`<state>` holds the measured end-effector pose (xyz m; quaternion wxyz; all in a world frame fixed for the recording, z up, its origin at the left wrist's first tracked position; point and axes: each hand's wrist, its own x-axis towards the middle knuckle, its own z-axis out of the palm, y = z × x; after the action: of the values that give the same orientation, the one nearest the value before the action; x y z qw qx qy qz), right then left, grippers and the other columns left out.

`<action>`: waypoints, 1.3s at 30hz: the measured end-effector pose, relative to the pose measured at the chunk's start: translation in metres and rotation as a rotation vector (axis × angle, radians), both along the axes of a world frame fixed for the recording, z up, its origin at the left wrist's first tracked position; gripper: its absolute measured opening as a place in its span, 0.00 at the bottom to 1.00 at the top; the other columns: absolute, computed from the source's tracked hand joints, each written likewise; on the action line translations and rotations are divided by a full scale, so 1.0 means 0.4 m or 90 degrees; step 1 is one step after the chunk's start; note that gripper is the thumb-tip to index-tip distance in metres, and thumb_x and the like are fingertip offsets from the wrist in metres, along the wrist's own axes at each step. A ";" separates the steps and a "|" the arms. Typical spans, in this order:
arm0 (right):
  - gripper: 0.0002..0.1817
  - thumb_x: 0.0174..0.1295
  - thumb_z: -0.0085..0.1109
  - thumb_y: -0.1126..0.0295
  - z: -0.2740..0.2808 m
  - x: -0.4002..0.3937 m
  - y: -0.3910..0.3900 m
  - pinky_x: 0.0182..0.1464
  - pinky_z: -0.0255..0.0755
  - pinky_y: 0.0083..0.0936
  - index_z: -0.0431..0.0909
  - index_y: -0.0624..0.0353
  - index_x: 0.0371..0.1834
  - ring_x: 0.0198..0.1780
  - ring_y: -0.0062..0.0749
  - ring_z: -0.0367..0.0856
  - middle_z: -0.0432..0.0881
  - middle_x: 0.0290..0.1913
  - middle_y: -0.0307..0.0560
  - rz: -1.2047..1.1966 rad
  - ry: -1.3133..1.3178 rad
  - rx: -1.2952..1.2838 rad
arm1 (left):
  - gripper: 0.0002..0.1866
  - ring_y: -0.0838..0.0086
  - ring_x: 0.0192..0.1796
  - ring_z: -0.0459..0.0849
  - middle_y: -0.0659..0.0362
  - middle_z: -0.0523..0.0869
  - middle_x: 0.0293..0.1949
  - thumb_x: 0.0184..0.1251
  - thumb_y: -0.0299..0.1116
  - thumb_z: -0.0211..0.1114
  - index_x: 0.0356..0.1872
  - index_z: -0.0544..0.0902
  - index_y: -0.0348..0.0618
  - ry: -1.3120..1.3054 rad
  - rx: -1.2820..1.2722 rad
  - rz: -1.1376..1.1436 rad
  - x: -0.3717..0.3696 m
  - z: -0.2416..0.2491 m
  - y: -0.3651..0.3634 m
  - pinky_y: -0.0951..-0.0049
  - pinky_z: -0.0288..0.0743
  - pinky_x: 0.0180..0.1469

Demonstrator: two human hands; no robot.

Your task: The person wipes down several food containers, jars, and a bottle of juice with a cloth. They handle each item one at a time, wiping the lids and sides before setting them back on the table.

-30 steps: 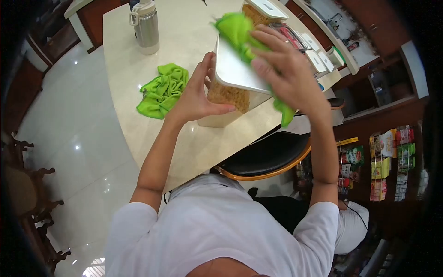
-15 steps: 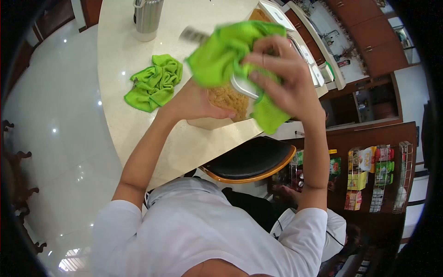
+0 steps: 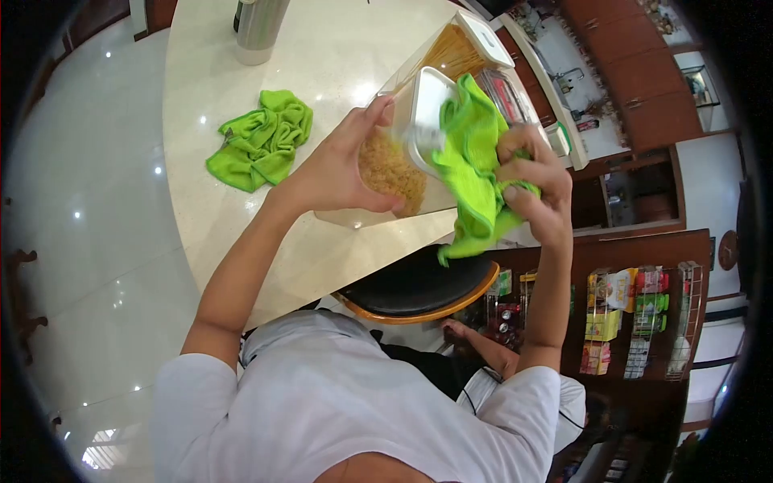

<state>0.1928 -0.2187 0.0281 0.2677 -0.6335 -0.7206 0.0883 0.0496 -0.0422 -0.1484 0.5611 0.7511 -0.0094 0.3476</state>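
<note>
My left hand (image 3: 342, 165) is wrapped round a clear storage container (image 3: 390, 173) partly filled with small golden-brown pieces, perhaps pasta. The container has a white lid (image 3: 432, 92) and is tilted over the counter, its lid end toward the right. My right hand (image 3: 538, 181) grips a bright green cloth (image 3: 475, 153) by its bunched right part. The cloth hangs in folds against the lid's right side and hides some of it. A second green cloth (image 3: 262, 141) lies crumpled on the counter, left of my left hand.
On the pale counter (image 3: 346, 56) stand a steel flask (image 3: 262, 32) and another clear container (image 3: 451, 58) holding long strands like spaghetti. A black stool seat (image 3: 419, 286) is tucked below the counter edge. Another person's arm (image 3: 487, 346) shows at lower right.
My right hand has moved right and slightly down with the green cloth, uncovering the white lid. My left hand keeps its hold on the container.
</note>
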 end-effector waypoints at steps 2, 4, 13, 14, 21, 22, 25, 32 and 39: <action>0.12 0.43 0.58 0.64 -0.016 -0.026 -0.018 0.45 0.61 0.30 0.77 0.63 0.26 0.42 0.33 0.69 0.71 0.37 0.45 -0.042 0.038 0.012 | 0.60 0.57 0.65 0.68 0.49 0.68 0.62 0.30 0.43 0.82 0.71 0.57 0.44 0.028 -0.004 -0.004 0.000 0.002 -0.003 0.67 0.65 0.65; 0.11 0.43 0.60 0.67 -0.022 -0.074 0.022 0.45 0.62 0.31 0.78 0.60 0.31 0.41 0.36 0.70 0.72 0.38 0.46 0.010 0.012 0.043 | 0.60 0.59 0.65 0.68 0.50 0.68 0.62 0.29 0.42 0.83 0.70 0.57 0.44 0.039 0.070 0.001 0.007 0.005 -0.007 0.67 0.64 0.66; 0.14 0.33 0.63 0.81 -0.070 -0.155 0.007 0.36 0.63 0.30 0.75 0.61 0.27 0.32 0.40 0.70 0.70 0.31 0.49 -0.062 -0.331 0.223 | 0.60 0.59 0.67 0.65 0.49 0.66 0.64 0.30 0.37 0.83 0.70 0.57 0.43 -0.014 0.063 -0.004 -0.002 0.009 -0.009 0.66 0.62 0.68; 0.13 0.32 0.64 0.81 -0.067 -0.148 -0.018 0.36 0.63 0.30 0.75 0.62 0.26 0.32 0.40 0.69 0.70 0.30 0.48 -0.091 -0.323 0.236 | 0.60 0.59 0.67 0.65 0.49 0.66 0.64 0.30 0.37 0.83 0.70 0.57 0.43 -0.019 0.055 0.000 -0.003 0.013 -0.012 0.66 0.62 0.68; 0.13 0.37 0.64 0.79 -0.082 -0.202 0.099 0.36 0.65 0.37 0.74 0.60 0.29 0.32 0.48 0.69 0.68 0.29 0.50 -0.070 -0.167 0.246 | 0.58 0.57 0.65 0.67 0.50 0.68 0.61 0.29 0.36 0.82 0.69 0.59 0.44 -0.028 -0.003 -0.019 0.010 0.004 -0.018 0.65 0.62 0.66; 0.13 0.37 0.64 0.79 -0.082 -0.205 0.131 0.36 0.65 0.37 0.74 0.60 0.29 0.32 0.48 0.69 0.68 0.29 0.50 -0.073 -0.167 0.248 | 0.58 0.56 0.64 0.68 0.49 0.68 0.61 0.29 0.36 0.82 0.69 0.59 0.44 -0.096 0.007 -0.042 0.013 0.002 -0.014 0.64 0.63 0.66; 0.10 0.47 0.66 0.76 -0.060 -0.194 0.161 0.36 0.68 0.35 0.76 0.63 0.32 0.32 0.48 0.72 0.71 0.29 0.50 -0.110 -0.138 0.180 | 0.57 0.56 0.64 0.68 0.49 0.69 0.59 0.30 0.36 0.82 0.69 0.59 0.44 -0.006 -0.024 -0.054 0.005 0.002 -0.014 0.64 0.62 0.66; 0.11 0.53 0.67 0.70 -0.053 -0.082 0.118 0.39 0.70 0.31 0.84 0.64 0.38 0.35 0.43 0.76 0.77 0.33 0.50 -0.302 -0.041 0.158 | 0.63 0.55 0.60 0.70 0.45 0.70 0.56 0.29 0.41 0.82 0.72 0.52 0.42 0.030 0.001 -0.015 0.004 0.006 -0.014 0.65 0.66 0.63; 0.15 0.55 0.62 0.67 0.007 -0.042 0.117 0.39 0.69 0.35 0.82 0.69 0.39 0.33 0.47 0.77 0.75 0.28 0.56 -0.305 -0.292 0.049 | 0.63 0.57 0.61 0.69 0.48 0.68 0.58 0.32 0.42 0.81 0.73 0.50 0.44 0.050 0.008 0.000 -0.002 0.014 -0.026 0.64 0.65 0.64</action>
<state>0.1761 -0.1718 0.0308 0.1359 -0.7776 -0.5955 -0.1493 0.0490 -0.0527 -0.1428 0.5563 0.7677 0.0101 0.3181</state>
